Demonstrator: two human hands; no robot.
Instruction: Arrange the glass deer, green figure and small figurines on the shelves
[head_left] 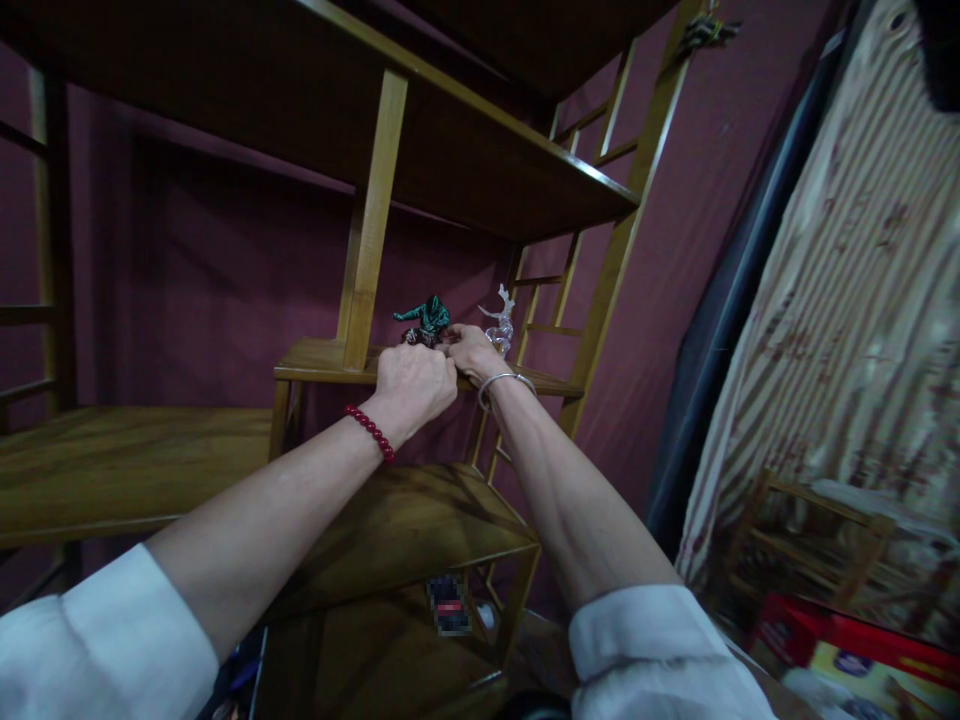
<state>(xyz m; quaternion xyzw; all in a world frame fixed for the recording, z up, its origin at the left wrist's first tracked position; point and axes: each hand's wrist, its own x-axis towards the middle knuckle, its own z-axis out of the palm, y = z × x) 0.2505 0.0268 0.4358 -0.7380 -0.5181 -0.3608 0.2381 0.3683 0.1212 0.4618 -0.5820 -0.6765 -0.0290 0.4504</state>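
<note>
A dark green, glossy figurine (429, 317) with a brownish lower part is on the small raised shelf board (322, 360). My left hand (416, 383), with a red bead bracelet at its wrist, is closed just in front of the figurine; whatever its curled fingers hold is hidden. At the figurine's lower right side, my right hand (474, 352) has its fingers bent in against it, a silver bangle on the wrist. Its fingertips are partly covered. Right behind this hand stands a clear deer figurine (502, 322) with antlers.
Around my hands is a wooden shelf unit; an upright post (379, 220) stands left of the figurine and a board (480, 110) spans above. Lower down are a wide board (420, 520) and a dark blurred item (448, 605). A patterned curtain (817, 300) and a red box (862, 650) are at right.
</note>
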